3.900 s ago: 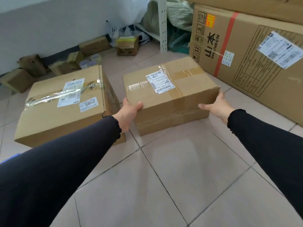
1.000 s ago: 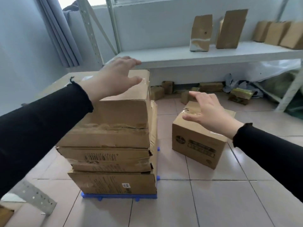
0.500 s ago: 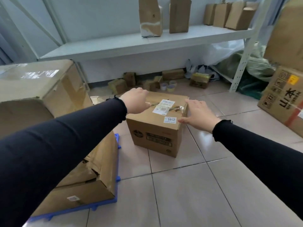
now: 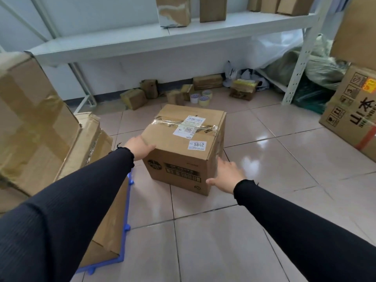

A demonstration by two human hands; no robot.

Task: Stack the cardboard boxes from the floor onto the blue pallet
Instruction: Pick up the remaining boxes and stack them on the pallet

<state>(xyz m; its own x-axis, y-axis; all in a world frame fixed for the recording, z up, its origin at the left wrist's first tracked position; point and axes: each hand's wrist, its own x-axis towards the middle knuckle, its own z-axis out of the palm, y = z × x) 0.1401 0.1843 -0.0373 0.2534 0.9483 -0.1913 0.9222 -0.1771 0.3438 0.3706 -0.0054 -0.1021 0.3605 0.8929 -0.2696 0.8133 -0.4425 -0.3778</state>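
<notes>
Nearest are 2 dark sleeves reaching forward and down. At the left edge the blue pallet (image 4: 124,231) shows under a stack (image 4: 40,129) of boxes already set on it, close beside the left arm.

The right hand (image 4: 225,176) lies open, fingers spread, flat against the lower right side of the box (image 4: 183,147) near its front corner. The left hand (image 4: 140,147) is open too, pressed against the upper left edge; its fingertips are hidden behind the corner. Neither hand has closed under the box, which sits on the floor tiles.

The box stands straight ahead between the hands, turned so 1 corner points at the person; it looks nearly cubic, no clear long axis. The pallet lies to its left, so the lift likely swings leftward, with the left hand on the pallet side.

Beyond are small boxes, tape rolls (image 4: 200,97) and a white shelf (image 4: 162,41).
</notes>
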